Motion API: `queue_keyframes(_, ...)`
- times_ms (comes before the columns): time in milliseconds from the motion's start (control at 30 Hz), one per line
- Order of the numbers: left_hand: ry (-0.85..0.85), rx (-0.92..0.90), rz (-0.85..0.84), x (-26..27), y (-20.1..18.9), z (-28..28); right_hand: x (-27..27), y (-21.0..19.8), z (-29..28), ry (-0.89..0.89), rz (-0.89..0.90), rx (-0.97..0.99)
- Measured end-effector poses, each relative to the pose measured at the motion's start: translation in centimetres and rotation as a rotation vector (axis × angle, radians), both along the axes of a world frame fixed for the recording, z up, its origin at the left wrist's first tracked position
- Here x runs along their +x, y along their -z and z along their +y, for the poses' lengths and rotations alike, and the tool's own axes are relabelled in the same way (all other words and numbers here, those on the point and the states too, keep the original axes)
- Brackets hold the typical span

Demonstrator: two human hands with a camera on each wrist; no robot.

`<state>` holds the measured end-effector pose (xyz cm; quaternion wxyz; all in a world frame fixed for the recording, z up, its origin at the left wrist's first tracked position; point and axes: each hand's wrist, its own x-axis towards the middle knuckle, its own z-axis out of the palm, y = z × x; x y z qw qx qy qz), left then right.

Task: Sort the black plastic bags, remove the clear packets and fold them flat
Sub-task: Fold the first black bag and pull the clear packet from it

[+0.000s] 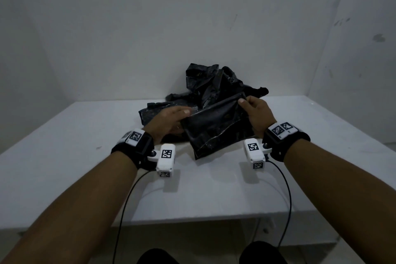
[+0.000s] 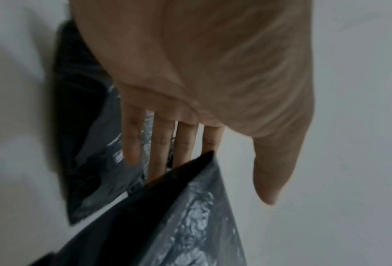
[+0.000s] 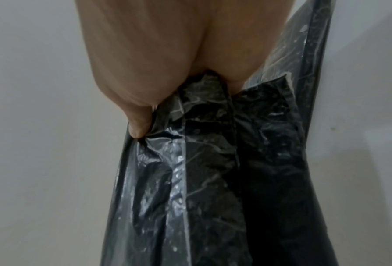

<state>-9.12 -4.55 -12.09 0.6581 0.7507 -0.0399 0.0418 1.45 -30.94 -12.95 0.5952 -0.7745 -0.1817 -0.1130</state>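
A flat black plastic bag [image 1: 216,128] is held tilted above the white table, its lower corner near the surface. My right hand [image 1: 255,113] grips its upper right corner, and the right wrist view shows the thumb [image 3: 138,126] pinching crumpled black film [image 3: 213,180]. My left hand [image 1: 171,122] is at the bag's left corner. In the left wrist view its fingers [image 2: 160,144] are straight, their tips hidden behind the bag's edge [image 2: 190,225], and the thumb is held apart. A pale clear-looking film [image 3: 288,45] runs along the bag's side.
A crumpled pile of black bags [image 1: 205,83] lies behind the hands against the white wall. Another flat black bag [image 1: 150,113] lies under my left hand. The white table [image 1: 64,156] has bare surface left, right and in front. Wrist-camera cables hang over its front edge.
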Motion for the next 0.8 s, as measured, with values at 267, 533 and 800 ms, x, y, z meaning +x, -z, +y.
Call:
queue_keyframes(267,0.442,0.696,-0.149,1.9,-4.9,-2.4,0.8,-2.1,1.3,-0.145,-0.001,-0.064)
queue_keyframes(533,0.324,0.646,-0.093,1.6,-4.4,-2.8,0.8,-2.7,0.1,-0.114,0.112,-0.044)
queue_keyframes(800,0.086,0.205,-0.227,1.5,-1.4,-2.1,-1.8,0.4,-0.8,-0.310,0.695,0.293)
